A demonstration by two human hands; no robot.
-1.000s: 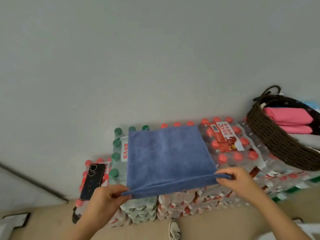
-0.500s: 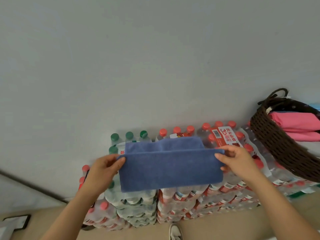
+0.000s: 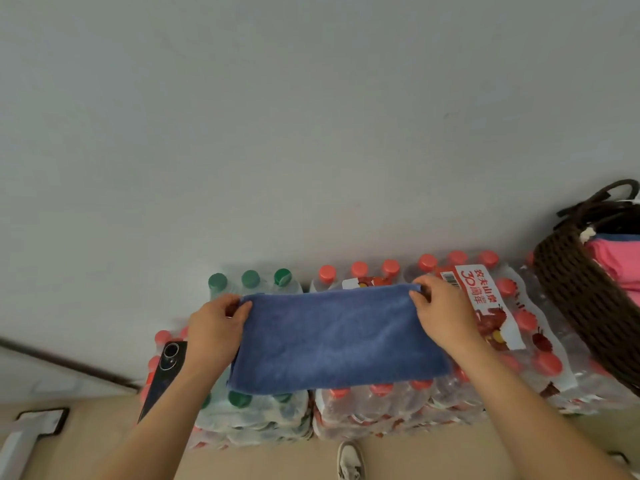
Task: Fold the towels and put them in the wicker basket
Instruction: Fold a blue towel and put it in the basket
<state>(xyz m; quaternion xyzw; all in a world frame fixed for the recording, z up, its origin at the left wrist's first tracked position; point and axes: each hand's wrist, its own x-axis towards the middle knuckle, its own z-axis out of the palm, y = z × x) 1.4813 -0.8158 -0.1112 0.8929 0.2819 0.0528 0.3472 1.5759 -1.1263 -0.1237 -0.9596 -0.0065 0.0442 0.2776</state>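
Towel [image 3: 341, 339] spans between both grips, pinched at far corners.

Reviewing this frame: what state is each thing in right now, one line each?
Blue towel: folded over, lying flat, far corners pinched.
Left hand: pinches the far left corner.
Right hand: pinches the far right corner.
Wicker basket: holds pink towels.
Bottle packs: wrapped, caps on, towel on top.
Phone: lying camera side up.
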